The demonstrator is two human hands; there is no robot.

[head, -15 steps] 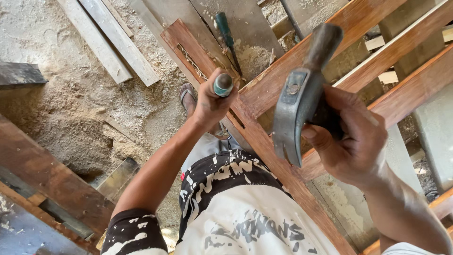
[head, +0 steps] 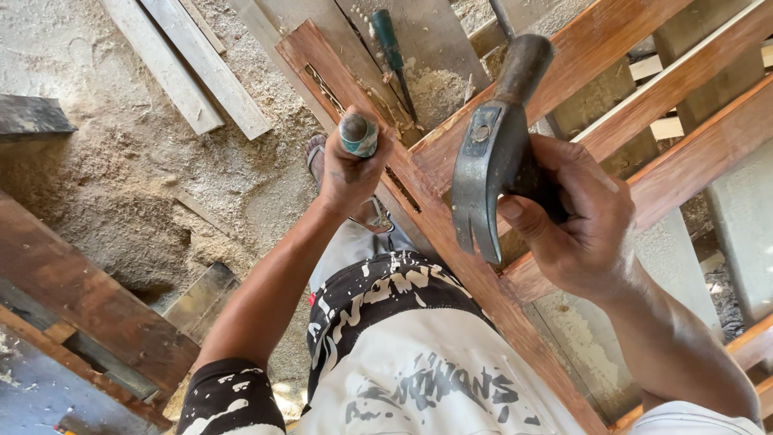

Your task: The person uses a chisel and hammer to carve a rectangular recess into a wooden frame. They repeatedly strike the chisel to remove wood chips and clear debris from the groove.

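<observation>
Reddish-brown wooden frame rail [head: 451,242], running diagonally from top centre to lower right, carries a narrow dark mortise slot [head: 400,187] along its face. Left hand [head: 348,171] is closed in a fist around a chisel with a worn green-and-grey handle end [head: 358,134]; the handle top stands just clear of the fist, while the blade is hidden below the hand, so its exact seat in the slot cannot be told. Right hand [head: 573,216] is clamped around a steel claw hammer with a dark handle [head: 491,153], gripped close under the head, claw pointing down toward the body, and held above and to the right of the chisel, apart from it.

Judged from this arrangement, chiselling goes well when the tool is kept upright and steady in the fist, the flat hammer face meets the handle end squarely, and blows stay short and controlled, since the hammer is choked up near the head.

A second green-handled tool [head: 392,56] lies on a grey board [head: 427,32] beyond the rail. Pale sawdust [head: 161,185] covers the ground, with light wooden battens [head: 189,68] lying on it. No container shows; the mortise is the only recess, and its contents are not discernible.
</observation>
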